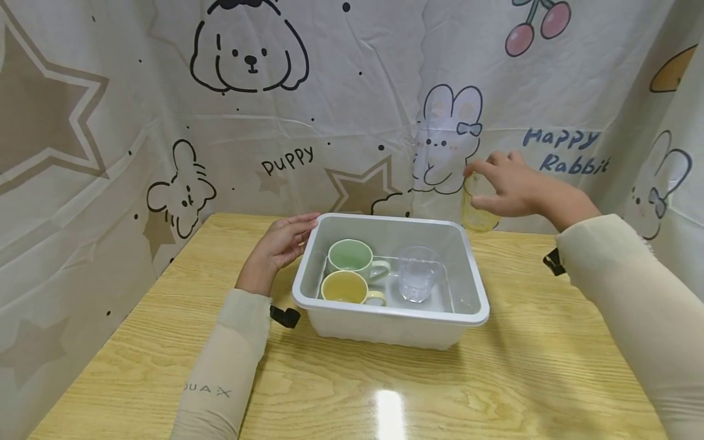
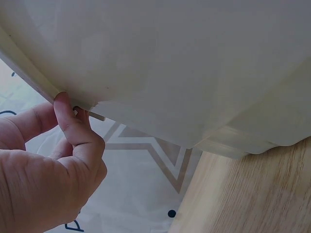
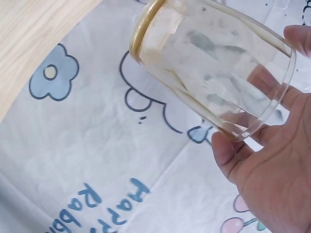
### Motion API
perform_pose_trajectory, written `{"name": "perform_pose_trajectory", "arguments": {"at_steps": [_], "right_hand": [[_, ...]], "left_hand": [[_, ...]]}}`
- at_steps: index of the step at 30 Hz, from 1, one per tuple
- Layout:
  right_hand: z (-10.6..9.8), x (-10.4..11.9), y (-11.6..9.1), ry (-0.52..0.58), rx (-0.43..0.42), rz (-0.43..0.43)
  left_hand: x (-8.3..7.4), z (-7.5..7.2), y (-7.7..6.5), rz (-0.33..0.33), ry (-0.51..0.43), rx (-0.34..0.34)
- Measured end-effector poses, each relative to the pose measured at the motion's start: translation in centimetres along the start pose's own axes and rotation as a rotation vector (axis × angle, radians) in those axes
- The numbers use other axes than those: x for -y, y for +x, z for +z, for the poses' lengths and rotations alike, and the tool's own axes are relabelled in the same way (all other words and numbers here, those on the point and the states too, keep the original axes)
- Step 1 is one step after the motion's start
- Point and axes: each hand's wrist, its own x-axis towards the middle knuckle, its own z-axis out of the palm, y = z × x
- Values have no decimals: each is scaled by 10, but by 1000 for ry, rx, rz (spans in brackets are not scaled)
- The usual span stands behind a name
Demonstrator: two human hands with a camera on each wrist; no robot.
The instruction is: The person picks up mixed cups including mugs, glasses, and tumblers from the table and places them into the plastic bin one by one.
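My right hand [image 1: 517,186] holds a yellowish clear drinking glass [image 1: 480,220] by its rim, above the table's back edge to the right of the grey-white plastic basin [image 1: 385,330]. The right wrist view shows the glass [image 3: 214,68] tilted, with fingers and thumb around its mouth and an amber base. My left hand [image 1: 283,241] grips the basin's rim at the back left corner; up close, fingers [image 2: 80,136] pinch that rim. Inside the basin, a green mug [image 1: 351,255] stands behind a yellow mug [image 1: 343,288], and a clear glass [image 1: 417,282] sits on the right.
Under the basin is a wooden table [image 1: 220,342] with pale yellow grain. A printed cloth curtain [image 1: 341,110] hangs close behind the table's back edge and along both sides.
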Motion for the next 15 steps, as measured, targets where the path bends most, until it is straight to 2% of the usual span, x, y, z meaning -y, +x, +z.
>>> {"name": "perform_pose_trajectory", "arguments": {"at_steps": [15], "right_hand": [[-15,28,-15,-34,-5,-57]], "left_hand": [[-1,1,-1,-3,-16,3]]}}
